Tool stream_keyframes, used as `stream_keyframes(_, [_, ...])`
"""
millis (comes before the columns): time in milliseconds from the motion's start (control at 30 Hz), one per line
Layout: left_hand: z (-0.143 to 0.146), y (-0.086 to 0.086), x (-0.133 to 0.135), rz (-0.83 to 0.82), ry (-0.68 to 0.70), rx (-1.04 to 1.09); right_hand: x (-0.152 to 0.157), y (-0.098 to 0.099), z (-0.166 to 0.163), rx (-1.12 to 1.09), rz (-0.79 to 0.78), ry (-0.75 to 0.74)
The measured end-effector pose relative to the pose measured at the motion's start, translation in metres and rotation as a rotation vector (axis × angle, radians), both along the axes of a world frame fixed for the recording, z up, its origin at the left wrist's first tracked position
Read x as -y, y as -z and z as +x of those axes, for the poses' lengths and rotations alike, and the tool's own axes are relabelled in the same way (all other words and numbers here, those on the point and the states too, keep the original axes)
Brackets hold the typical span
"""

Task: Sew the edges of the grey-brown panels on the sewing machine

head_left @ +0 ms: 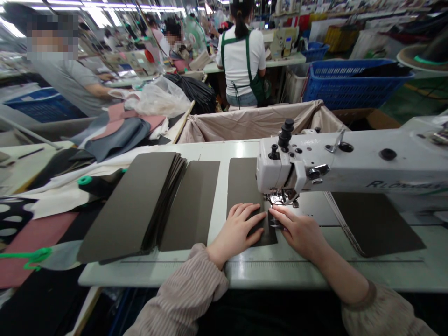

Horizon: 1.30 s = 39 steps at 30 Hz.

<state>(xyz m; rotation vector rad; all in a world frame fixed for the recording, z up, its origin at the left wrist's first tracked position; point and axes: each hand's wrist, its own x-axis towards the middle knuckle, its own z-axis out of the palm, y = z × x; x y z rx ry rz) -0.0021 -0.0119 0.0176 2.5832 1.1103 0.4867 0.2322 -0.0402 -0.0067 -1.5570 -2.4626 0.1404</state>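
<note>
A dark grey-brown panel (241,182) lies on the sewing table, its right part under the head of a white sewing machine (350,158). My left hand (241,228) rests flat on the panel with fingers spread. Just below the presser foot (280,199), the index finger of my right hand (301,233) reaches the panel's right edge. Two pointed metal tips, apparently of thread snips (275,223), stick out from under my right hand, whose lower fingers curl around them. My right thumb is hidden.
To the left stand a stack of similar panels (129,205) and a flatter pile (192,200). More panels (378,224) lie right, under the machine arm. A cloth-lined bin (245,123) sits behind the table. Thread cones (101,182) and fabric lie left; people work beyond.
</note>
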Motion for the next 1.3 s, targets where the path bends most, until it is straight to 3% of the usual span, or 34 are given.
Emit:
stream_keyframes(700, [0.001,0.009,-0.002,0.019,-0.010,0.003,0.000,0.001,0.000,-0.003,0.013,0.009])
stream_keyframes(1300, [0.006,0.012,-0.026,-0.010,-0.052,-0.079,-0.001,0.004,0.002,-0.025,0.012,0.003])
